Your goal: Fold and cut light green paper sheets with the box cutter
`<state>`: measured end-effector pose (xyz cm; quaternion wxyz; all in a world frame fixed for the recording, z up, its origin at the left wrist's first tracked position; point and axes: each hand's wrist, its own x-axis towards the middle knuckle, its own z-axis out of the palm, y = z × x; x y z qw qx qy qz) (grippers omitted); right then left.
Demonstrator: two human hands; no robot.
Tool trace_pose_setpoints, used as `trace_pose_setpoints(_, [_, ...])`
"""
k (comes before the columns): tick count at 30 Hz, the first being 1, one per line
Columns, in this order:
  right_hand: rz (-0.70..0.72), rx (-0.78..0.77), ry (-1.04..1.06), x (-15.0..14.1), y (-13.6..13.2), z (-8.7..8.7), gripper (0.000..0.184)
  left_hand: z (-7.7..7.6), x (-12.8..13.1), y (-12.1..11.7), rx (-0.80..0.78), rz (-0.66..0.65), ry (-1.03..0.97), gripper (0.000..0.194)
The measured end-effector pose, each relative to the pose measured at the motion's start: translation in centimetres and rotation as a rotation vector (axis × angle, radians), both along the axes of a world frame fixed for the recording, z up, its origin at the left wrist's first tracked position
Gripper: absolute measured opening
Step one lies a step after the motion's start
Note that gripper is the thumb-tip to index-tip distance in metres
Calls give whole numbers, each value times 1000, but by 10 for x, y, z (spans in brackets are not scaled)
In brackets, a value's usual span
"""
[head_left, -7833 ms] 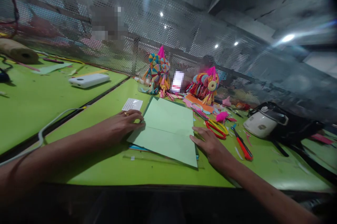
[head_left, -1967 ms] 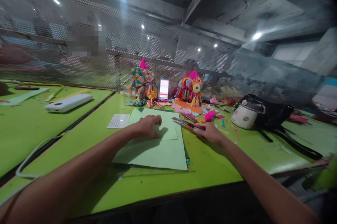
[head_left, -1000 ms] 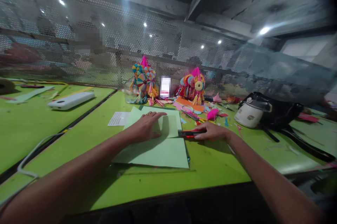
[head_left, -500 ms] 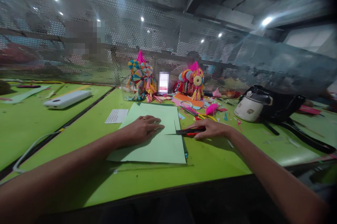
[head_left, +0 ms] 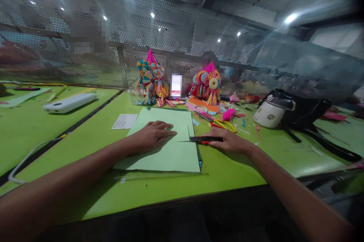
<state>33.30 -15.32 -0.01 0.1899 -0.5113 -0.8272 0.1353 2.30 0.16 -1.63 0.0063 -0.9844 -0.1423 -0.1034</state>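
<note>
My left hand [head_left: 155, 136] lies flat on a pale green sheet of paper [head_left: 170, 158], fingers stretched toward the right, a ring on one finger. My right hand [head_left: 227, 139] grips a black and red utility knife [head_left: 203, 139] at the sheet's right side. Its thin blade points left over the paper, and a short line like a slit runs upward near the blade. A dark board or pad peeks out beneath the paper's top and right edges. Beyond my right hand lie scissors with yellow handles [head_left: 226, 125].
Two bunches of colourful paper ornaments [head_left: 150, 79] [head_left: 209, 83] stand by a perforated metal screen [head_left: 119, 56], a lit phone [head_left: 176, 86] between them. Paper scraps [head_left: 203, 105] litter the back. A white jug [head_left: 269, 114] and black bag [head_left: 307, 111] are right; a white device [head_left: 71, 103] and printed card [head_left: 124, 121] are left.
The view has shifted slightly, so the table scene sits a little higher. My right hand has turned a little around the knife, showing more of its black body. My left hand stays on the paper.
</note>
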Motion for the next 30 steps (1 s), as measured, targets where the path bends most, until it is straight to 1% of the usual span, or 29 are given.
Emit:
trace_pose_setpoints(8, [-12, -80, 49, -3, -7, 2, 36, 2, 1, -2, -15, 11, 1, 36])
trace_pose_setpoints(14, [-38, -73, 51, -2, -14, 2, 39, 1, 1, -1, -22, 17, -10, 36])
trace_pose_setpoints(19, [-12, -42, -8, -14, -7, 6, 37, -1, 0, 0, -14, 11, -16, 36])
trace_pose_setpoints(23, [5, -20, -11, -19, -2, 6, 37, 0, 0, -1, -23, 4, -31, 36])
trace_pose_setpoints(30, [-37, -68, 25, -12, -13, 1, 38, 0, 1, -2, -28, 9, -40, 35])
